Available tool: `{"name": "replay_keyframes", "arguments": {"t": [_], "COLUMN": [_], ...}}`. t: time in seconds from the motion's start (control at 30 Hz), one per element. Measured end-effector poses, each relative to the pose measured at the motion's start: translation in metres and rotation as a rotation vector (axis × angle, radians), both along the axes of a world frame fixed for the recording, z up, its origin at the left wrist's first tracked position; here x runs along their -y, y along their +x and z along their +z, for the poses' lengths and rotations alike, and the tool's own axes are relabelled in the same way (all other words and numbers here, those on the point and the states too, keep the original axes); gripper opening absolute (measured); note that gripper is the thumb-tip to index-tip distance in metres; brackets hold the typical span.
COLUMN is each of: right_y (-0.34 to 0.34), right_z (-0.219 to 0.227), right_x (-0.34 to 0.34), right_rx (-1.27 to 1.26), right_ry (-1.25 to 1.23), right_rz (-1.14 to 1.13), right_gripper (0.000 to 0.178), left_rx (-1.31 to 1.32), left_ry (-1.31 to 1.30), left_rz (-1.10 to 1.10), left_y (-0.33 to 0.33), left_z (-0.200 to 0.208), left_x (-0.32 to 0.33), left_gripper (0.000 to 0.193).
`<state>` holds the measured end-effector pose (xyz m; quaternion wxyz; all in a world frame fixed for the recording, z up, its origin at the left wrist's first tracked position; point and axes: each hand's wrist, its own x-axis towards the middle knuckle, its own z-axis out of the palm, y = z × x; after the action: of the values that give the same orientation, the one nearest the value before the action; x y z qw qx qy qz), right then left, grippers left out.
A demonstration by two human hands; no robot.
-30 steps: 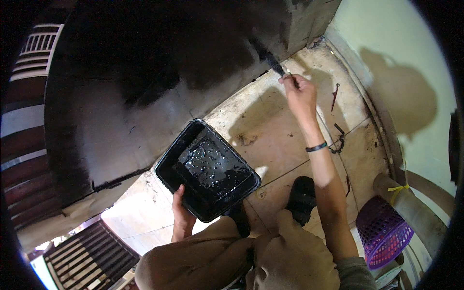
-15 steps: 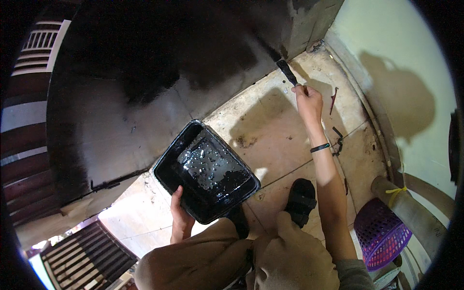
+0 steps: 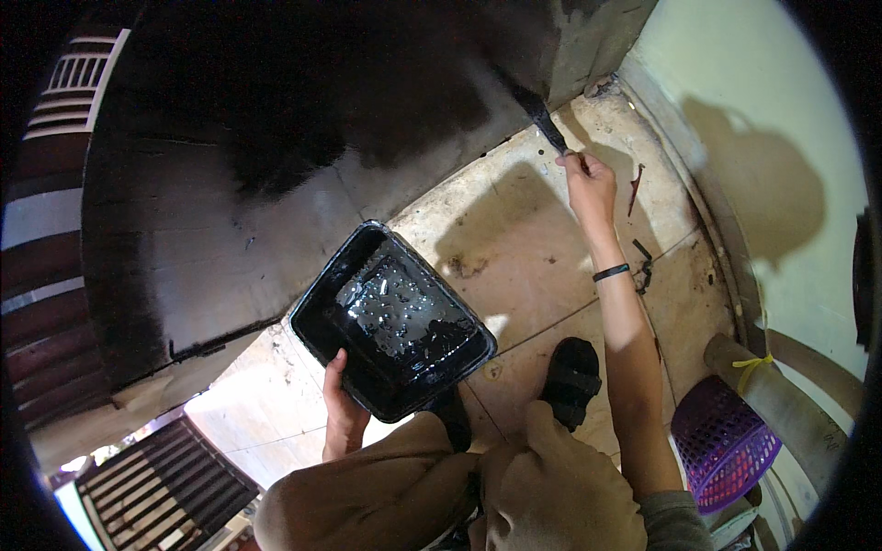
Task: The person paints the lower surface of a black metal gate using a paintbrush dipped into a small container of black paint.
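Note:
My right hand [image 3: 591, 182] grips the handle of a paintbrush [image 3: 548, 126] coated in black. Its bristles touch the lower edge of a large panel [image 3: 257, 239], which is partly covered in wet black paint and partly dull grey. In my left hand [image 3: 344, 413] is a black paint tray [image 3: 404, 308], held by its near rim with the thumb over the edge. Glossy black paint lies in the tray, thin and streaked in the middle. The other fingers of my left hand are hidden beneath the tray.
Stained tiles [image 3: 514, 239] make up the floor, with dark scraps [image 3: 643, 262] and a thin reddish strip [image 3: 635, 190] on it. A pale green wall [image 3: 735, 110] rises at right. A purple basket [image 3: 721, 445] stands by a grey pipe [image 3: 781, 395]; a slatted rack [image 3: 170, 482] is at lower left.
The brush has moved slightly up against the panel's lower edge, and my right hand with it. My left hand and the tray stay nearly in place.

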<state>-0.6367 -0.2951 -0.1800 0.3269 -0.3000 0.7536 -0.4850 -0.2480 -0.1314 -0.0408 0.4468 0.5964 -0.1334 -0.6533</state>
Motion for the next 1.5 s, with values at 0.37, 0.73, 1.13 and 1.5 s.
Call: {"name": "replay_keyframes", "arguments": {"t": [0.37,0.73,1.13,1.5], "right_y": [0.020,0.096,0.106,0.133], "right_z": [0.050,0.047,-0.033,-0.047], "right_x": [-0.018,-0.010,-0.040,-0.028], "right_rx": [0.151,-0.020,-0.038,-0.152], "right_ry": [-0.154,-0.173,-0.142,0.098], "right_rz": [0.053,0.247,0.101,0.278], "right_gripper": [0.021,0.027,0.026,0.032], "left_rx": [0.011,0.008,-0.001,0.002], "left_ry": [-0.016,-0.004,0.016,-0.021], "left_rz": [0.012,-0.001,0.001,0.035], "left_y": [0.008,0.019,0.033,0.035], "left_z": [0.001,-0.004,-0.007,-0.007], "left_x": [-0.004,-0.008,-0.009,-0.011], "left_gripper": [0.060,0.061,0.060,0.061]}}
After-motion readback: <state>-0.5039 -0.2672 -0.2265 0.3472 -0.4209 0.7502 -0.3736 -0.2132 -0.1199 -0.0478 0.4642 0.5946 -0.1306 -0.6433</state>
